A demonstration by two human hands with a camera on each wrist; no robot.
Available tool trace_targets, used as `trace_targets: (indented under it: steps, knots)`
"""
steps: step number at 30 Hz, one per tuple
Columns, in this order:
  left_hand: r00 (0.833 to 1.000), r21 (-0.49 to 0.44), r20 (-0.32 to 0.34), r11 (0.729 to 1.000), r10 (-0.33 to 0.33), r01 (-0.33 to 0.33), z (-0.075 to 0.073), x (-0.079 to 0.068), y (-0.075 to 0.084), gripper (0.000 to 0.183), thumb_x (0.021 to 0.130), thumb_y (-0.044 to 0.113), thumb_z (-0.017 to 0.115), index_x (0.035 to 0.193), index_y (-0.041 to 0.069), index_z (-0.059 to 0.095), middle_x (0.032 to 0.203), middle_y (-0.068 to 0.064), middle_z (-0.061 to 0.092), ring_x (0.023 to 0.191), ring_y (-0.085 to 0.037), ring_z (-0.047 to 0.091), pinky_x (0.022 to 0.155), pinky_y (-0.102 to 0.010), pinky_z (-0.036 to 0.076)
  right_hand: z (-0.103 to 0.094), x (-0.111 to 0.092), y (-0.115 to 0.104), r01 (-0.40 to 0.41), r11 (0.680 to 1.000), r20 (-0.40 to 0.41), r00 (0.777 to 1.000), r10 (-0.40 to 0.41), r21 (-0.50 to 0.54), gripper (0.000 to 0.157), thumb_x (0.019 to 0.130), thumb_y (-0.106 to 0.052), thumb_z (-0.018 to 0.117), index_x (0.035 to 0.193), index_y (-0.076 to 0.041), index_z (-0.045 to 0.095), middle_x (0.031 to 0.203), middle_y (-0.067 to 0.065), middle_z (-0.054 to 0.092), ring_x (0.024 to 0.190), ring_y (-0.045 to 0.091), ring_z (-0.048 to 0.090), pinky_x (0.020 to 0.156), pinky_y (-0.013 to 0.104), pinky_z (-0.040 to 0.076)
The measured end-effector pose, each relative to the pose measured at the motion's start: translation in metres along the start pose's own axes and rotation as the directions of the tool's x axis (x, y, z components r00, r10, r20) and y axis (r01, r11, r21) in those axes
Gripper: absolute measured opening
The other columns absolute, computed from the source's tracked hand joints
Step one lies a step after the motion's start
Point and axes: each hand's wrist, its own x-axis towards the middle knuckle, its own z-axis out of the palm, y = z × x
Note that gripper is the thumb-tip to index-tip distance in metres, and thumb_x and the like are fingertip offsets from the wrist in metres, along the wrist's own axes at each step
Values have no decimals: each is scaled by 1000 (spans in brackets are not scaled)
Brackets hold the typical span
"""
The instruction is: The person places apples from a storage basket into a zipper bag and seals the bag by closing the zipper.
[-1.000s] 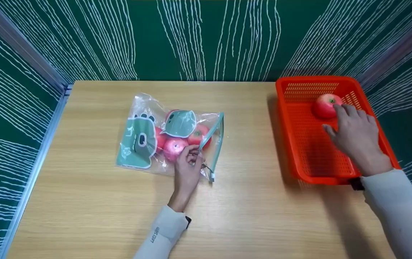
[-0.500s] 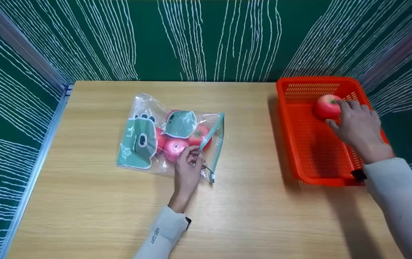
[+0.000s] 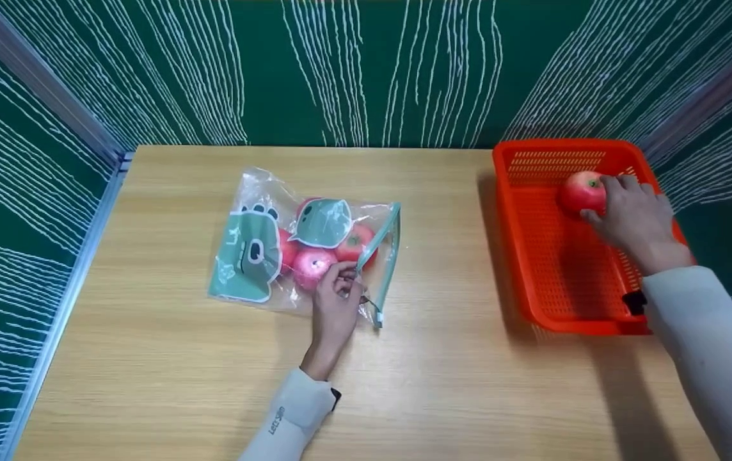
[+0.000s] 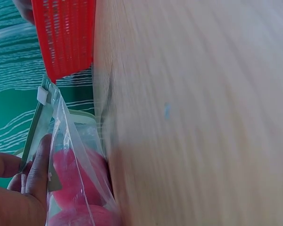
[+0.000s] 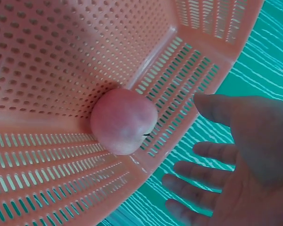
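Observation:
A clear zip bag [image 3: 263, 186] with green cartoon prints lies on the table, several red apples [image 3: 313, 266] inside it. Thumb and fingers of my left hand [image 3: 335, 304] pinch the bag's rim near its green slider strip [image 4: 35, 125]; the mouth gapes at the right. Over the orange-red basket [image 3: 513, 256], my right hand [image 3: 638, 214] hovers with fingers spread. A single apple [image 5: 122, 121] sits in the basket's far right corner. In the right wrist view a gap shows between that apple and my fingers, which hold nothing.
The basket stands at the table's right side, a strip of bare wooden table [image 3: 443, 256] between it and the bag. Green walls with white wavy lines [image 3: 366, 70] border the back and sides.
My right hand has shifted slightly in the basket near the apple, its thumb drawing closer to it. My left hand keeps its pinch on the bag.

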Motion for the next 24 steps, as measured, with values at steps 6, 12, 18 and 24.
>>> trace_targets:
  steps: [6,12,18,24]
  knots:
    - [1000,34,-7,999,-6,6,0,-1,1,26,93,-10,67,118,-3,69,101,-16,69,82,-24,70,71,-24,61,4,7,5,12,1000,11,1000,-12,-1,84,94,-16,76,159,7,28,149,41,34,125,63,34,108,87,28]
    - [1000,35,1,999,-17,17,0,-2,2,26,94,-9,67,119,-3,68,101,-14,68,83,-22,69,72,-26,63,8,16,8,31,999,20,999,-30,-20,81,95,-18,75,157,9,29,147,41,35,123,62,35,104,86,33]
    - [1000,46,10,999,-9,8,0,-2,4,26,94,-9,68,120,-4,68,102,-13,68,84,-20,69,74,-35,65,13,23,11,30,999,33,999,-29,-29,77,96,-18,74,154,10,30,144,41,36,120,61,36,101,85,38]
    - [1000,0,18,1000,8,-8,1,-2,3,25,94,-10,66,118,-5,67,101,-19,68,81,-26,70,68,-36,65,14,29,16,14,1000,65,998,-12,-26,84,92,-16,79,155,10,29,142,41,35,121,62,35,99,85,40]
